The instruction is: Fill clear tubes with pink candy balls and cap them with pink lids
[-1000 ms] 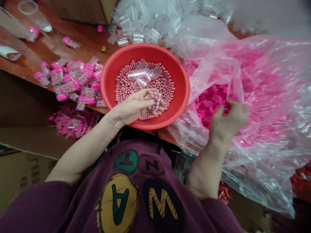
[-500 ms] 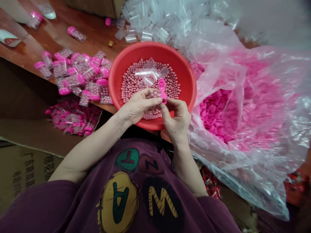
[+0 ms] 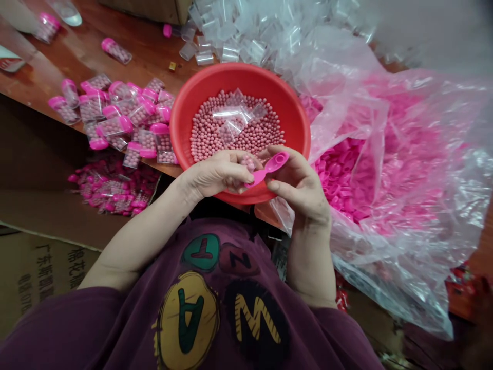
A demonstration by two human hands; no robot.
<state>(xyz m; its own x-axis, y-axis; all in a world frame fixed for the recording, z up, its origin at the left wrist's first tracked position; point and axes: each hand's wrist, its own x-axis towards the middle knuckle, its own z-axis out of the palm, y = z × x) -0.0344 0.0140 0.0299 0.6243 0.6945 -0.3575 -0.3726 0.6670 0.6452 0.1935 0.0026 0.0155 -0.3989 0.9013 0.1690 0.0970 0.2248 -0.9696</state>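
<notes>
My left hand (image 3: pixel 215 172) is closed round a small clear tube (image 3: pixel 248 163) filled with pink balls, at the near rim of a red bowl (image 3: pixel 298 131). My right hand (image 3: pixel 298 185) is pinched on a pink cap (image 3: pixel 269 168) and presses it against the tube's mouth. The bowl holds many loose pink balls (image 3: pixel 262 134) and a few empty clear tubes (image 3: pixel 234 115).
Filled, capped tubes (image 3: pixel 123 121) lie heaped on the wooden table (image 3: pixel 146 56) left of the bowl, more on a lower ledge (image 3: pixel 111 187). Empty clear tubes (image 3: pixel 246 31) are piled behind the bowl. A big clear bag of pink caps (image 3: pixel 385 154) fills the right. Cardboard box (image 3: pixel 38 267) at lower left.
My right hand left the cap bag with a pink cap and came to the tube in my left hand; the cap has swung from upright to lying across the tube's mouth.
</notes>
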